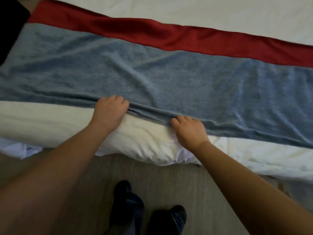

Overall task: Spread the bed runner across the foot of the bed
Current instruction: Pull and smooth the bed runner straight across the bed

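A long bed runner, grey-blue (169,78) with a red band (152,33) along its far side, lies across the white bed (220,12) from left to right. It has soft creases near its middle. My left hand (110,110) grips the runner's near edge, fingers curled over a bunched fold. Just to the right, my right hand (189,128) pinches the same edge. Both hands sit close together above the white duvet (50,119) that hangs over the bed's foot.
Grey carpet floor (169,180) lies below the bed's edge, with my two dark-socked feet (147,211) standing on it. A dark object (10,28) fills the top left corner. White bedding bulges downward between my arms.
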Action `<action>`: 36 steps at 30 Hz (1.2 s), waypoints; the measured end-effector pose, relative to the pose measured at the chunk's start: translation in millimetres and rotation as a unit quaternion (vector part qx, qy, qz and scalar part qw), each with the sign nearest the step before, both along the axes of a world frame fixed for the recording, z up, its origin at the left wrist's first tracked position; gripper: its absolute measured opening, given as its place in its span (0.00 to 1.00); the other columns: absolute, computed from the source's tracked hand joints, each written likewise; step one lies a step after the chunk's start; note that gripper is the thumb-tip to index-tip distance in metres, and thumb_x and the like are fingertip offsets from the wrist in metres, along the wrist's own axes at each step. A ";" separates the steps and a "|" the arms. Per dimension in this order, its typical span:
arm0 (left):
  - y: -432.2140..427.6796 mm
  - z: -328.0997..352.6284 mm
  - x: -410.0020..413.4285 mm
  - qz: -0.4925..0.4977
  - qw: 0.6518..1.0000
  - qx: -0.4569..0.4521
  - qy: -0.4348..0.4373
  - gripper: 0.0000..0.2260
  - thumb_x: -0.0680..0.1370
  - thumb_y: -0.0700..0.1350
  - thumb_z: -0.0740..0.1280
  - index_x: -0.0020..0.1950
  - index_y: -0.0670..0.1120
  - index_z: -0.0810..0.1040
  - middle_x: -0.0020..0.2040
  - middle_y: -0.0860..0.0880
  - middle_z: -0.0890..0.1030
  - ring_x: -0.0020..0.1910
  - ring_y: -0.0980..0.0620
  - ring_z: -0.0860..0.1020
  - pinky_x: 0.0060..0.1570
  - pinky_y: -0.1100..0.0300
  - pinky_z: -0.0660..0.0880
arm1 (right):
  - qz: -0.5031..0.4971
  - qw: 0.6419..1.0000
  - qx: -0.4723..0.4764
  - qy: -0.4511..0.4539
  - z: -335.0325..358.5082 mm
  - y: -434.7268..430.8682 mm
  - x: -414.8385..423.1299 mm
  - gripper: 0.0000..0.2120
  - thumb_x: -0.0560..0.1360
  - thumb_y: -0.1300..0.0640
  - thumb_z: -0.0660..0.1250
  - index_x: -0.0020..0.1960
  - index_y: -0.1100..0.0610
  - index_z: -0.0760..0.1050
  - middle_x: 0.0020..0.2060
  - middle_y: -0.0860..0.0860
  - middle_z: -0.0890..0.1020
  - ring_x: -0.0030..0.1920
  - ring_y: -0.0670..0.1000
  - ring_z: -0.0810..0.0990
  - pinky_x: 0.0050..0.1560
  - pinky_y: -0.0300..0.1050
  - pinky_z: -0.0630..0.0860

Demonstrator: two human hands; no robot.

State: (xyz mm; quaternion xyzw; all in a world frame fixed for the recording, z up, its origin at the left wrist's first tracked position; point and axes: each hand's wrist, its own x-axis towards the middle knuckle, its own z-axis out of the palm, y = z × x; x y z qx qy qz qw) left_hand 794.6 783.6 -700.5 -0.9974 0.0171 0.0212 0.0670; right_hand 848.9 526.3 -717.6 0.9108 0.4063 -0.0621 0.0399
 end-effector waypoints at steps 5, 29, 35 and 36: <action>72.0 -9.1 -13.9 0.088 0.996 -0.005 0.016 0.05 0.74 0.37 0.65 0.49 0.40 0.75 0.44 0.38 0.78 0.42 0.38 0.78 0.34 0.53 0.66 | 0.010 1.000 0.013 -0.022 4.7 75.7 -9.6 0.11 0.62 0.66 0.73 0.43 0.60 0.77 0.35 0.56 0.79 0.32 0.58 0.78 0.26 0.42 0.61; 245.1 -23.6 -85.6 -0.094 0.991 -0.008 -0.094 0.08 0.63 0.32 0.68 0.34 0.43 0.73 0.30 0.43 0.72 0.29 0.44 0.73 0.24 0.56 0.67 | 0.029 0.990 0.125 -0.053 -8.7 218.8 -49.4 0.08 0.61 0.63 0.77 0.37 0.61 0.79 0.29 0.55 0.78 0.25 0.57 0.76 0.22 0.41 0.68; 309.4 -12.8 -103.0 0.051 0.995 0.010 -0.089 0.08 0.68 0.32 0.66 0.46 0.38 0.76 0.40 0.37 0.76 0.36 0.39 0.76 0.30 0.49 0.71 | 0.035 0.989 0.145 -0.023 -2.1 276.0 -61.4 0.09 0.63 0.65 0.74 0.43 0.61 0.81 0.32 0.56 0.80 0.27 0.57 0.78 0.21 0.43 0.70; 318.4 -10.1 -104.5 0.060 0.994 0.016 -0.090 0.07 0.68 0.33 0.64 0.45 0.38 0.74 0.40 0.37 0.75 0.37 0.38 0.76 0.31 0.48 0.70 | 0.042 0.988 0.149 -0.019 -0.8 286.3 -63.5 0.09 0.64 0.65 0.74 0.44 0.61 0.81 0.33 0.56 0.81 0.28 0.57 0.78 0.21 0.43 0.71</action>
